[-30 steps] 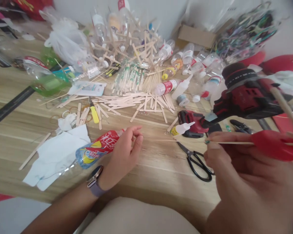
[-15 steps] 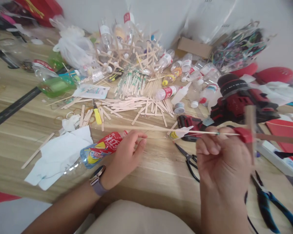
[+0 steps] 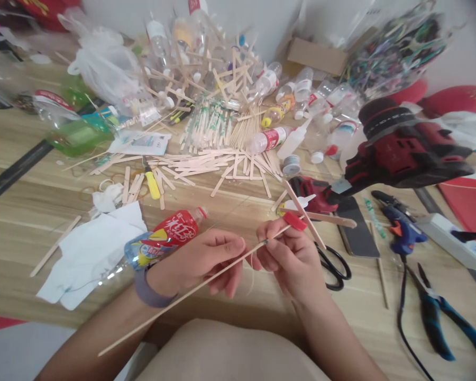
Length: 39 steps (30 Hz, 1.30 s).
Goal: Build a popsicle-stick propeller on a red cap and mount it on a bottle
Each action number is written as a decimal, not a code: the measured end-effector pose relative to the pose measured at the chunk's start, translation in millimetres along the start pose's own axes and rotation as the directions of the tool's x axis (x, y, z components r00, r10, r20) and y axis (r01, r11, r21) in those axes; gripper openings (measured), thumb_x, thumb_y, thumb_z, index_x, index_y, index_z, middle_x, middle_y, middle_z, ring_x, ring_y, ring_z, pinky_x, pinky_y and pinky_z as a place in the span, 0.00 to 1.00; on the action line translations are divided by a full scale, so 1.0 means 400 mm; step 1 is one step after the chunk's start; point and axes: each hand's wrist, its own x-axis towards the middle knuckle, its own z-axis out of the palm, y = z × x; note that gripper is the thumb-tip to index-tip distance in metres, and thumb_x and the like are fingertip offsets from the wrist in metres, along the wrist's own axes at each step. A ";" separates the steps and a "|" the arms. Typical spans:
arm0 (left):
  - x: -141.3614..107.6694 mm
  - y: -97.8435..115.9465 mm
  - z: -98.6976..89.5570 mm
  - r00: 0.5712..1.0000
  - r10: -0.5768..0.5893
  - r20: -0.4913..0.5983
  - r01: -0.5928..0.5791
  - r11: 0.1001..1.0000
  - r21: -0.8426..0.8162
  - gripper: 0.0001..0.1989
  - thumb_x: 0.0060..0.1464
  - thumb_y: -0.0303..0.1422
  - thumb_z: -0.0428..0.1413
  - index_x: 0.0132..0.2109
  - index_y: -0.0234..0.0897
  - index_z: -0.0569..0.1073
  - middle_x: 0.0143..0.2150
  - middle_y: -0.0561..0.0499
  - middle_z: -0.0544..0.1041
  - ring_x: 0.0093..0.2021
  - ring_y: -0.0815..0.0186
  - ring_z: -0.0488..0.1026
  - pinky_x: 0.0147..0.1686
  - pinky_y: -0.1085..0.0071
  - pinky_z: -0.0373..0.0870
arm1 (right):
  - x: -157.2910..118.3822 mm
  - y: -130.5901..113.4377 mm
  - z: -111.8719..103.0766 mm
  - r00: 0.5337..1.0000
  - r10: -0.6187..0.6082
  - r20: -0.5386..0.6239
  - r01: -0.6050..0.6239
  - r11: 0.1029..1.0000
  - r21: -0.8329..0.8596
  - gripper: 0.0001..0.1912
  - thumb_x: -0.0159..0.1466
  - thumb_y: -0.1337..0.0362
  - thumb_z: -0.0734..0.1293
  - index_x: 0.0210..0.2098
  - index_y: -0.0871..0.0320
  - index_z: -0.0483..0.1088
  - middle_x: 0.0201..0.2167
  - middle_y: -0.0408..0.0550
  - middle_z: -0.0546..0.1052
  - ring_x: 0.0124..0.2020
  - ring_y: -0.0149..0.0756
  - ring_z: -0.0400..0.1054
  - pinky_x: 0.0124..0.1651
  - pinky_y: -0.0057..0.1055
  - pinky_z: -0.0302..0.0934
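My right hand [image 3: 291,256] pinches a thin wooden skewer [image 3: 174,299] close to its upper end, where a small green wrap of thread sits. Beyond my fingers, that end carries a red bottle cap [image 3: 295,221] and crossed wooden craft sticks [image 3: 329,218]. My left hand [image 3: 210,259] is beside the skewer, thumb against the bent forefinger, apparently pinching a fine thread [image 3: 252,275] that loops down between the hands. Its fingertips are partly hidden. Behind my left wrist lies a plastic drink bottle [image 3: 174,233] with a red label.
Black-handled scissors [image 3: 335,270], a phone [image 3: 359,230], a blue glue gun [image 3: 404,233] and pliers [image 3: 432,312] lie to the right. A red power drill [image 3: 408,145] stands behind them. Loose craft sticks [image 3: 206,164] and a pile of bottles fill the back.
My right hand has come left and inward with the skewer, which now slants down to the left across my left forearm. My left hand has turned and moved closer to it.
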 end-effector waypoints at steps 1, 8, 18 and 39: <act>0.000 0.000 0.000 1.000 -0.002 0.007 0.002 1.000 -0.019 0.22 0.58 0.51 0.52 0.35 0.35 0.74 0.18 0.55 0.71 0.13 0.75 0.59 0.14 0.77 0.53 | 0.000 0.006 -0.005 1.000 0.002 0.001 -0.002 1.000 -0.019 0.09 0.59 0.61 0.72 0.31 0.55 0.68 0.29 0.40 0.70 0.15 0.21 0.58 0.18 0.24 0.54; 0.011 -0.007 -0.009 0.999 -0.028 -0.018 0.027 0.999 -0.035 0.15 0.59 0.43 0.54 0.34 0.35 0.74 0.20 0.55 0.73 0.16 0.76 0.60 0.15 0.79 0.52 | -0.003 0.029 -0.013 0.999 -0.025 -0.025 0.022 0.996 -0.082 0.07 0.60 0.61 0.71 0.33 0.55 0.69 0.31 0.41 0.72 0.16 0.22 0.59 0.19 0.24 0.57; 0.027 -0.017 -0.013 0.992 -0.081 0.094 0.095 0.983 -0.157 0.14 0.56 0.43 0.57 0.33 0.35 0.73 0.18 0.56 0.73 0.11 0.78 0.59 0.10 0.80 0.48 | -0.017 0.038 -0.015 0.999 -0.032 -0.041 0.028 0.996 -0.083 0.04 0.62 0.63 0.70 0.35 0.52 0.69 0.31 0.41 0.72 0.17 0.23 0.61 0.19 0.24 0.58; 0.035 -0.023 -0.020 0.995 -0.073 0.073 0.085 0.978 -0.189 0.14 0.53 0.41 0.60 0.32 0.33 0.73 0.18 0.55 0.75 0.11 0.77 0.62 0.09 0.82 0.49 | -0.018 0.047 -0.010 0.996 -0.040 -0.077 0.034 0.997 -0.070 0.02 0.63 0.65 0.68 0.36 0.53 0.71 0.28 0.40 0.73 0.18 0.24 0.62 0.21 0.24 0.59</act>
